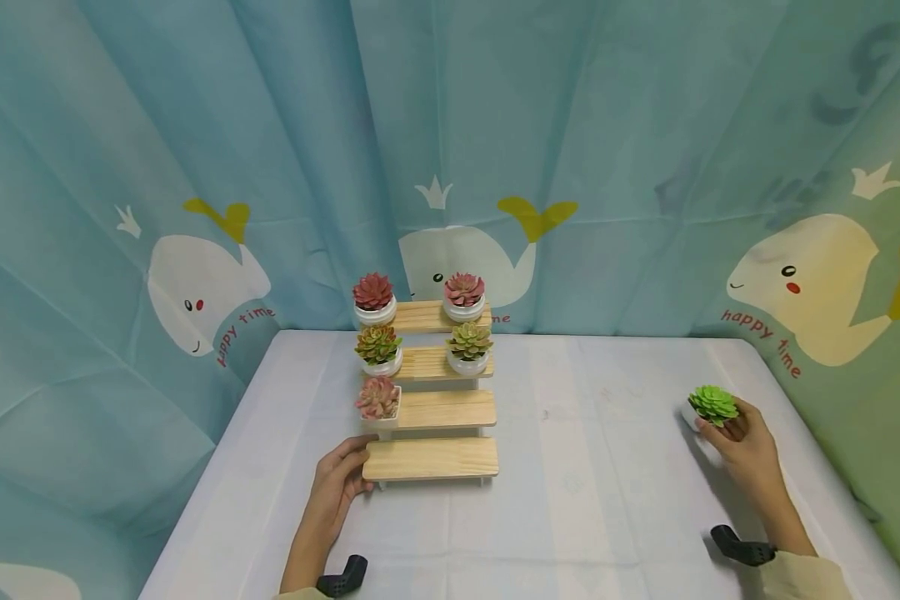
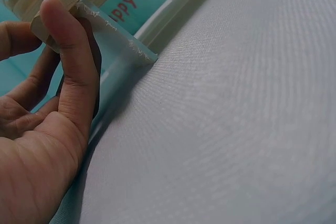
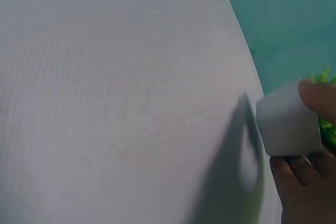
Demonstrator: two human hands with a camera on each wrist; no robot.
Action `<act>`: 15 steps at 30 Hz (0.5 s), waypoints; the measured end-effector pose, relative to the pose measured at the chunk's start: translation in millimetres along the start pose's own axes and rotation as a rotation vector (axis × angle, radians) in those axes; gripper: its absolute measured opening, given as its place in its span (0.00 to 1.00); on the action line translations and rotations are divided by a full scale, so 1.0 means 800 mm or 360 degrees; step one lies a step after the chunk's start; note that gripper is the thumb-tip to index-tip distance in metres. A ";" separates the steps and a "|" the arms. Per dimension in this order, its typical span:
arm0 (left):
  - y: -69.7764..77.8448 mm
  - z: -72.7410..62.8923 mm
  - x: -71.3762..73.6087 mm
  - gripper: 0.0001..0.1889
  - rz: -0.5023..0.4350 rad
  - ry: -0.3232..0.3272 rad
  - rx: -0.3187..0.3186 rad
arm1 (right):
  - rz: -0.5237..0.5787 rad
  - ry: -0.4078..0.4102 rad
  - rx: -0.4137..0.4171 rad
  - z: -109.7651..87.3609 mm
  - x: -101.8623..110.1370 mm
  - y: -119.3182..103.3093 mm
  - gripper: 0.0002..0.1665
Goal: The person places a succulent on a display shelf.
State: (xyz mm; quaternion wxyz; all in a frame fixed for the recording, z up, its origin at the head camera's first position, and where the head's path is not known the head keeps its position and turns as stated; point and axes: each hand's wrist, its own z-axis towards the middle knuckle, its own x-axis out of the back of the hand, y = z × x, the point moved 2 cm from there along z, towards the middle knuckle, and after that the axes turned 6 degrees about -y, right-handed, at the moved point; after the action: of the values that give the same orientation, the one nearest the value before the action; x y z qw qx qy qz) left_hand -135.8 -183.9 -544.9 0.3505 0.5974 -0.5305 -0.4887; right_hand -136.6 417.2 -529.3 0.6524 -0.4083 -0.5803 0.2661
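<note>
A tiered wooden plant stand (image 1: 431, 458) with white supports stands left of centre on the table. My left hand (image 1: 335, 479) grips the left end of its lowest board, thumb and fingers at the corner in the left wrist view. At the far right, my right hand (image 1: 753, 450) holds a bright green succulent (image 1: 714, 405) by its white pot (image 3: 289, 121); the pot casts a shadow on the cloth. Pink succulents (image 1: 464, 289), (image 1: 378, 397) and a red succulent (image 1: 372, 292) stand on the stand, with two greenish succulents (image 1: 468, 341), (image 1: 378, 344) on the second board from the top.
A white cloth covers the table (image 1: 570, 500). Behind and beside it hangs a blue-green curtain (image 1: 607, 125) printed with whales. Dark wrist devices (image 1: 342, 577), (image 1: 742, 547) sit at both wrists.
</note>
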 end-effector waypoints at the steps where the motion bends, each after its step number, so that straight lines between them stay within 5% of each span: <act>1: 0.000 0.000 0.000 0.23 0.0000 0.0000 0.0000 | -0.0008 -0.0038 0.0035 0.000 -0.002 -0.003 0.50; 9: 0.002 -0.003 -0.001 0.22 0.0012 -0.0007 -0.0023 | 0.0101 -0.0329 0.0452 0.000 -0.025 -0.041 0.39; 15: 0.001 -0.002 -0.002 0.22 0.0014 -0.0011 -0.0032 | 0.0203 -0.0587 0.0565 -0.006 -0.041 -0.079 0.34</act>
State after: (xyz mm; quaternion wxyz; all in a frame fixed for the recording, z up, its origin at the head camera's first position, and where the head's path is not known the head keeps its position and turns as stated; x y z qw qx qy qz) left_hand -134.0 -182.7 -543.4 0.3568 0.5899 -0.5292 -0.4946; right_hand -145.9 356.0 -494.0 0.5791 -0.2677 -0.6067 0.4743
